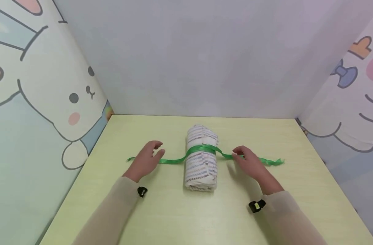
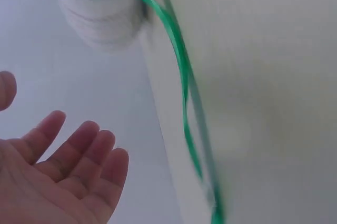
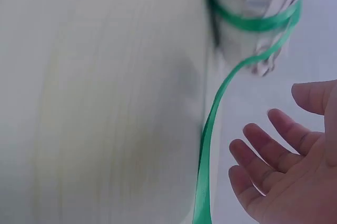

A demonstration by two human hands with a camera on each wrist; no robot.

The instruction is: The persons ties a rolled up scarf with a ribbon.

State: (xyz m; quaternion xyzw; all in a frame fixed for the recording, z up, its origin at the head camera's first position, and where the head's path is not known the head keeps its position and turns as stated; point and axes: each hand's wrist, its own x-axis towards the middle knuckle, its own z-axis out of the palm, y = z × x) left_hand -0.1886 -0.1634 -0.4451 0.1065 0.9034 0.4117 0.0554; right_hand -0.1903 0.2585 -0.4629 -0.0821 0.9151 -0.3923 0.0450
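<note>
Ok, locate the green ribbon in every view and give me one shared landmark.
Head: the green ribbon crosses the picture just below centre, its ends out to either side.
Left wrist: green ribbon from upper left to the bottom edge, right of centre.
Right wrist: green ribbon from upper right to the bottom edge, right of centre.
Shared landmark: the cloth roll it crosses.

Soft, even light reaches us here, its source out of sight; the table (image 1: 186, 217) takes a pale sheen near its front, and a blurry-edged shadow (image 1: 245, 183) lies beside the right hand (image 1: 248, 162). Both wrist views look greyer and dimmer (the left one smears the cloth bundle (image 2: 102, 21)).
</note>
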